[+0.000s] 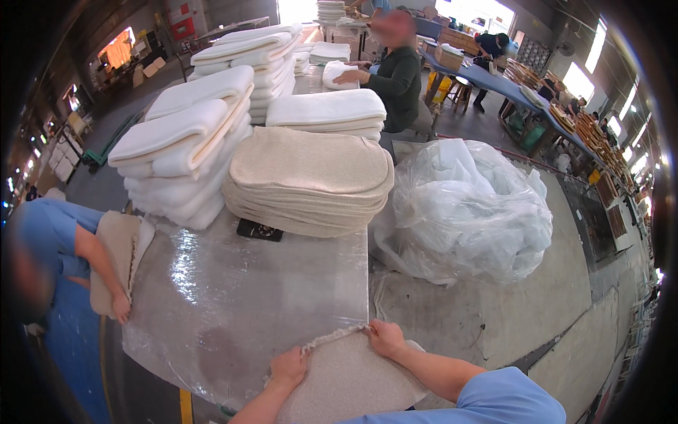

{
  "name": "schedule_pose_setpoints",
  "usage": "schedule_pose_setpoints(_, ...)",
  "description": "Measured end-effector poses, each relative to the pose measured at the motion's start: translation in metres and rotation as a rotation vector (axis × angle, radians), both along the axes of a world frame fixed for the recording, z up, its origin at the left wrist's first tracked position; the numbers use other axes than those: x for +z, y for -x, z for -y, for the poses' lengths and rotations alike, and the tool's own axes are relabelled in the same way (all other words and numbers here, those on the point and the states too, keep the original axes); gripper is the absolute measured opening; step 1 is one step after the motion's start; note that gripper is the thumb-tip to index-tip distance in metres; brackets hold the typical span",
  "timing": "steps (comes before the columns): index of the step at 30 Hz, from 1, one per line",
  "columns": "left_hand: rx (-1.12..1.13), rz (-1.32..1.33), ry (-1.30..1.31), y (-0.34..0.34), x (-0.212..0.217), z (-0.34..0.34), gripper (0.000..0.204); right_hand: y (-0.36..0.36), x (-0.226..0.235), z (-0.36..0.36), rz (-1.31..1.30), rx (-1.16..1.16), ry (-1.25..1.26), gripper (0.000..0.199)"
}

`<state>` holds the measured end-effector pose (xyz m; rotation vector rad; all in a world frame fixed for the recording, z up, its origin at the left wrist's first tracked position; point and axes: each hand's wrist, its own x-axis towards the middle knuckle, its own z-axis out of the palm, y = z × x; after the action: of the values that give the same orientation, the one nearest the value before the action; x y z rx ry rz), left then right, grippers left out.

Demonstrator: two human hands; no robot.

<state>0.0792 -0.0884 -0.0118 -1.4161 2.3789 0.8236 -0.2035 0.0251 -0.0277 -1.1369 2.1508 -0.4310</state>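
Observation:
Between my two hands is a beige fabric cushion cover (353, 374), lying at the table's near corner with its gathered edge toward the tabletop. My left hand (289, 368) is closed on the left end of that edge. My right hand (386, 339) pinches the same edge farther right, by the table's side. Whatever lies inside the cover is mostly hidden, though a pale strip shows beside my right forearm. Farther up the table, a stack of beige cushion covers (311, 166) rests on the plastic-wrapped tabletop (247, 311), with a small black flat item (259, 230) at its base.
White folded foam pads (183, 127) stand in tall stacks behind, at the left. A large clear plastic bag of white material (470, 212) sits on the floor to the right. At the left edge a co-worker's hand (121, 308) holds another beige piece; a second person works across the table.

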Motion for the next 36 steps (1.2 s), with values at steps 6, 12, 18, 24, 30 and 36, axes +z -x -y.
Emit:
schedule_pose_setpoints(6,0.029,-0.142,0.114,-0.005,-0.013,-0.004,0.047,0.000,-0.007,-0.003,0.005,0.004,0.020,0.027)
schedule_pose_setpoints(12,0.030,-0.144,0.114,-0.004,-0.015,-0.004,0.047,-0.001,-0.011,-0.002,0.010,-0.014,-0.009,0.028)
schedule_pose_setpoints(18,-0.014,-0.054,0.041,-0.002,-0.012,0.001,0.050,-0.003,-0.009,-0.002,-0.017,0.010,0.056,0.028)
schedule_pose_setpoints(24,0.163,-0.240,-0.084,-0.012,0.014,0.013,0.040,0.016,0.021,0.003,0.092,0.188,-0.109,0.044)
schedule_pose_setpoints(30,0.175,-0.340,0.000,-0.077,0.113,-0.024,0.071,0.082,0.101,-0.052,0.214,0.217,-0.463,0.108)
schedule_pose_setpoints(36,0.705,-0.145,-0.621,-0.104,0.102,-0.055,0.086,0.066,0.093,-0.073,0.476,0.088,-0.748,0.138)
